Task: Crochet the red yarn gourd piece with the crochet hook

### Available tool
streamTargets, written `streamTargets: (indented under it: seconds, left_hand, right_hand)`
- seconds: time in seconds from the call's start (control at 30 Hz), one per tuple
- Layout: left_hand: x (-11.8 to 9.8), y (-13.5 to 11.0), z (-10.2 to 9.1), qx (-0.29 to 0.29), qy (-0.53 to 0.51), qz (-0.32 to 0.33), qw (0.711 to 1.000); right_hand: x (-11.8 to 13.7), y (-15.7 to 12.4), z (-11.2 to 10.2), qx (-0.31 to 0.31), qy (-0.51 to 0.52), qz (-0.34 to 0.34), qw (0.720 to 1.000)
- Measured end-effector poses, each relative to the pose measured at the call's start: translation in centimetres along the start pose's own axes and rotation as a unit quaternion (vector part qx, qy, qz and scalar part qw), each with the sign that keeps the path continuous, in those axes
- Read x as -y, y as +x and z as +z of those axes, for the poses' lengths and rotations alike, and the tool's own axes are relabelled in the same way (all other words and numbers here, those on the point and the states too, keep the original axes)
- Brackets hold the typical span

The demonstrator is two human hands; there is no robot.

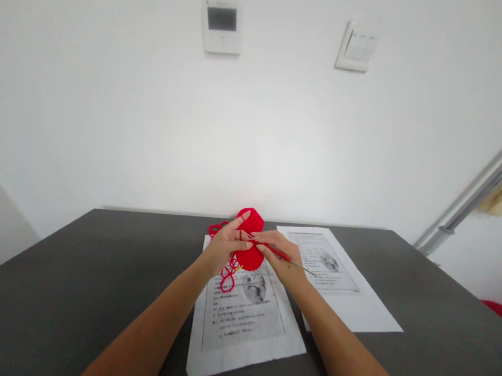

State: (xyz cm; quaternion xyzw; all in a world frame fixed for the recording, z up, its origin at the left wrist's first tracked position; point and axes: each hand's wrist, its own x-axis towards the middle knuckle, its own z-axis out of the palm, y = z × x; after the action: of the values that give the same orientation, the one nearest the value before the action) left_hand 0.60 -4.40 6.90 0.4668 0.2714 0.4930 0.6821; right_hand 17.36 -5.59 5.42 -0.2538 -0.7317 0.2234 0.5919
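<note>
Yarn dangles below the left hand, which pinches the red piece; the right hand grips a slim tool against it. Even tension would likely help. Under both hands, paper covers part of the dark counter; beyond, a white wall.

There's the red piece, partly hidden by the left fingers, the printed sheet below them too small to read.
</note>
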Motion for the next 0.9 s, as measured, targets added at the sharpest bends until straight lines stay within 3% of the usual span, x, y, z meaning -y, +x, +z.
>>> streamTargets:
  seconds: [0.1,0.2,0.33,0.43,0.53,0.6,0.63,0.67,0.77,0.83,0.9]
  left_hand:
    - [0.0,-0.1,0.0,0.005,0.0,-0.003,1.0]
    - [0.0,-0.1,0.2,-0.014,0.006,0.01,1.0]
    - [-0.1,0.1,0.3,-0.029,0.022,0.025,0.999]
    - [-0.3,0.7,-1.0,-0.062,0.038,0.023,0.997]
    - [-0.6,1.4,-3.8,-0.169,0.079,0.025,0.982]
    - [-0.8,1.7,-5.8,-0.254,0.196,0.024,0.947]
    - [-0.8,1.7,-6.5,-0.284,0.278,0.034,0.917]
    - [-0.8,1.7,-6.8,-0.292,0.303,0.045,0.906]
    - [-0.2,1.7,-5.7,-0.268,0.364,0.119,0.884]
    - [0.7,1.6,-3.5,-0.199,0.303,0.122,0.924]
    - [1.6,1.5,-1.3,-0.131,0.148,0.085,0.977]
  right_hand:
    - [0.2,-0.1,0.3,0.003,0.011,0.002,1.0]
    - [0.0,-0.3,0.5,-0.01,0.028,0.054,0.998]
    - [-0.6,0.0,0.2,-0.061,0.065,0.141,0.986]
    - [-1.1,0.6,-0.6,-0.112,0.135,0.184,0.967]
    - [-1.5,1.1,-1.6,-0.129,0.248,0.246,0.928]
    - [-1.5,1.3,-2.1,-0.126,0.291,0.266,0.91]
    - [-1.6,1.4,-2.3,-0.124,0.307,0.277,0.902]
    - [-1.5,1.4,-2.4,-0.121,0.321,0.288,0.894]
    - [-1.4,1.3,-2.2,-0.105,0.349,0.315,0.876]
    - [-1.3,1.2,-1.8,-0.085,0.36,0.321,0.872]
    - [-1.3,1.0,-1.3,-0.064,0.365,0.325,0.87]
